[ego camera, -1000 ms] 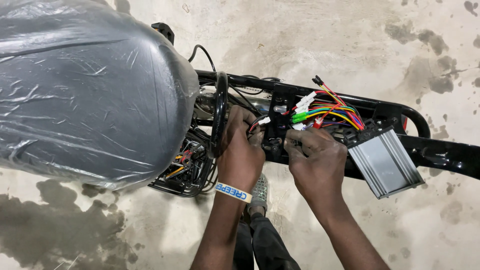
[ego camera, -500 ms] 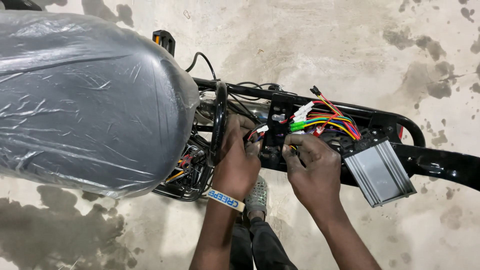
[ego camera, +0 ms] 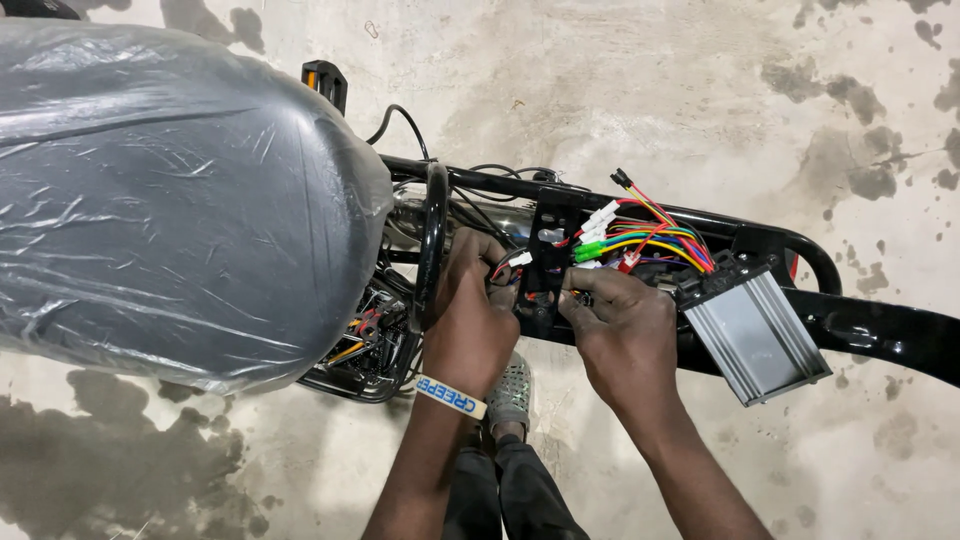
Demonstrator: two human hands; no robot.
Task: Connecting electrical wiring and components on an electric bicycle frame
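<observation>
The wiring harness [ego camera: 640,240], a bundle of coloured wires with white and green connectors, is lying over the black frame [ego camera: 860,325] of a plastic-wrapped electric scooter, just left of the ribbed silver controller box [ego camera: 757,337]. A small white connector [ego camera: 520,259] is being pinched in the grip of the left hand [ego camera: 470,320], while the right hand [ego camera: 625,335] is being held narrow at the black bracket [ego camera: 545,270]; what it is pinching cannot be told. Judged from this, connectors are being sorted or joined; the next move is calling for careful alignment of matching plugs.
</observation>
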